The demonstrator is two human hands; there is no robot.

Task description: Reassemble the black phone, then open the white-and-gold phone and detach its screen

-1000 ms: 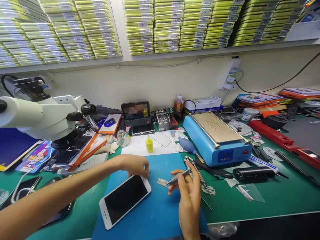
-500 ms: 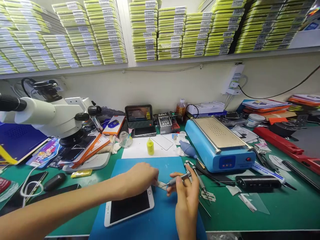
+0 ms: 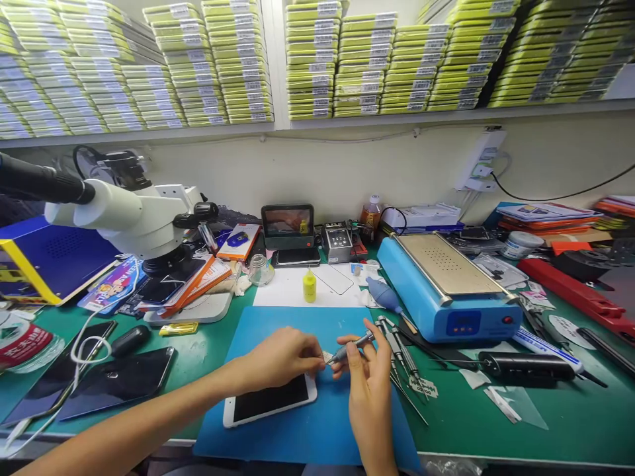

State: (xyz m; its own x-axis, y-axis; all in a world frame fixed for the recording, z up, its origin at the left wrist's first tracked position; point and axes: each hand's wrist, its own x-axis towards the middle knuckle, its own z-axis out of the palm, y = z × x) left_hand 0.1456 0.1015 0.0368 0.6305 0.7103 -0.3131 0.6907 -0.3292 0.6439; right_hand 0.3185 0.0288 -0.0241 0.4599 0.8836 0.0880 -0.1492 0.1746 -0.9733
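— Holding the screwdriver [image 3: 350, 346] in the right hand [image 3: 367, 390], are they?

— Yes, the fingers are pinching its shaft, and its tip is pointing left toward the top end of the white phone [image 3: 270, 401].

— And the left hand [image 3: 285, 357]?

— It is resting on the phone's upper edge, fingers curled narrow and pressing it down onto the blue mat [image 3: 302, 430] on the counter [image 3: 496, 423]. A small pale piece is sitting just beside those fingertips; what it is, I cannot tell.

— What is differing from a second ago?

— The phone was lying angled and mostly uncovered; now it is sitting nearly square to the mat's front edge, half hidden under the left hand. The screwdriver tip, held apart then, is now almost meeting the left fingers. I am judging that the driver is being brought onto the phone's top edge.

— Anything close by?

— Tweezers [image 3: 399, 357] are lying just right of the right hand, with the blue heating plate [image 3: 446, 284] behind them.
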